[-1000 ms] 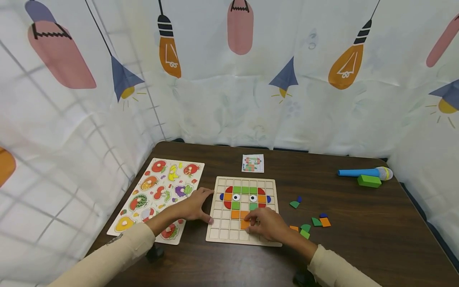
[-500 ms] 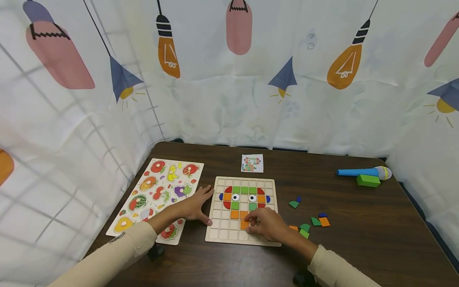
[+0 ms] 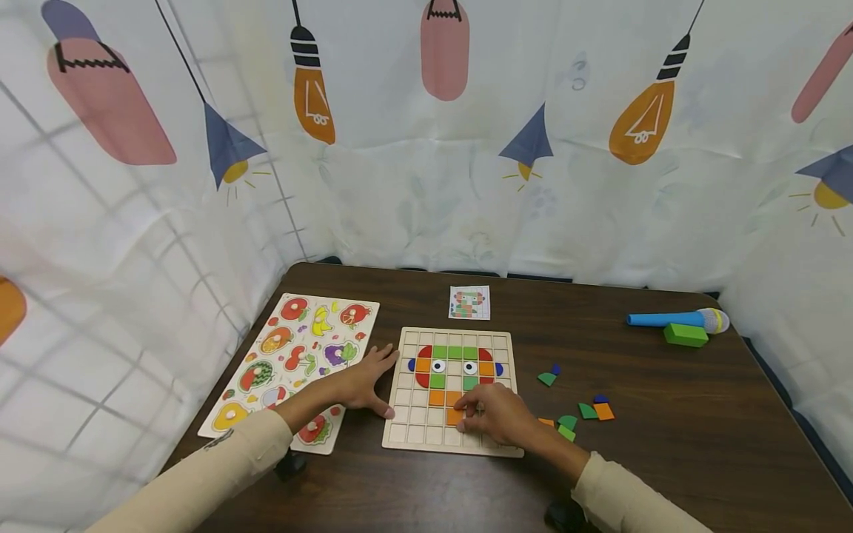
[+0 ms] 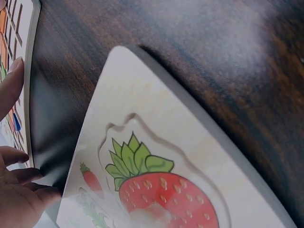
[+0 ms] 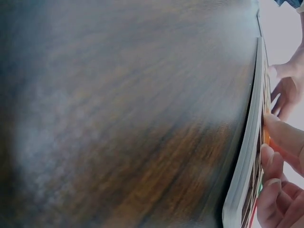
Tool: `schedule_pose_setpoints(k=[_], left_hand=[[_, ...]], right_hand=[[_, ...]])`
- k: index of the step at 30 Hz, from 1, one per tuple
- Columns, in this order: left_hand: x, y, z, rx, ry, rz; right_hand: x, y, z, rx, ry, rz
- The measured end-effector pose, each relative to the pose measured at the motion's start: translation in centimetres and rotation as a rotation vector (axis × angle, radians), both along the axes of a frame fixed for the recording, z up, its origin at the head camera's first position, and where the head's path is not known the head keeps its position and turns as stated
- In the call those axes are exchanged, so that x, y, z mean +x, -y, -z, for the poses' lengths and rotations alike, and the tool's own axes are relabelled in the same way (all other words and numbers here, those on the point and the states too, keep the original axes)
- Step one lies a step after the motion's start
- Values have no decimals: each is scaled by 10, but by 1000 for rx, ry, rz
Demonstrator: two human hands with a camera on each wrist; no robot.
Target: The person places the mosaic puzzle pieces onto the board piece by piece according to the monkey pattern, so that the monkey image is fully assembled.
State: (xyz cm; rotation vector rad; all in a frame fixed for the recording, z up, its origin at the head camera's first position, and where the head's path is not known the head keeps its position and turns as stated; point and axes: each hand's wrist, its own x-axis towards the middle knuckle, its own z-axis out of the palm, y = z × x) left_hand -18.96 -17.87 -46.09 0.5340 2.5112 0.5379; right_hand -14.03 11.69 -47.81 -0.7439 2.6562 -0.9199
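A light wooden grid board [image 3: 415,434] lies on the table, with red, green, orange and blue tiles and two eye tiles set in its cells. My right hand [image 3: 500,417] is over its lower middle, thumb and fingertips pinching an orange square tile [image 3: 454,418] in a cell; the right wrist view shows these fingertips [image 5: 273,122] close over the orange. On the board's left edge rests the thumb of my left hand [image 3: 362,380], its fingers spread toward the upper left side. In the left wrist view, that hand [image 4: 19,194] lies beside the grid board [image 4: 29,57].
A fruit puzzle board [image 3: 249,414] lies under my left forearm. Behind the grid board is a small pattern card [image 3: 469,303]. Loose tiles, such as an orange one [image 3: 603,411], are scattered on the right. Farther right are a toy microphone [image 3: 666,320] and a green block [image 3: 686,335].
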Motion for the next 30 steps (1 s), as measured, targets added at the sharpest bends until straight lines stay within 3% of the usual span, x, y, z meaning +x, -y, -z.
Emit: schedule_pose_setpoints(k=[10,16,20,30], left_hand=[[0,-1,-1,-3,6,-7],[1,0,-2,-11,7,-5],[2,0,-3,-12,9,-5],[1,-1,-3,-12,2,0]], right_hand=[[1,1,1,11,-15,49],[-4,-14,1,-36,-57,-47],[-8,-47,-4,-79,-45,-92],[2,-175,-7,-53,-74,0]])
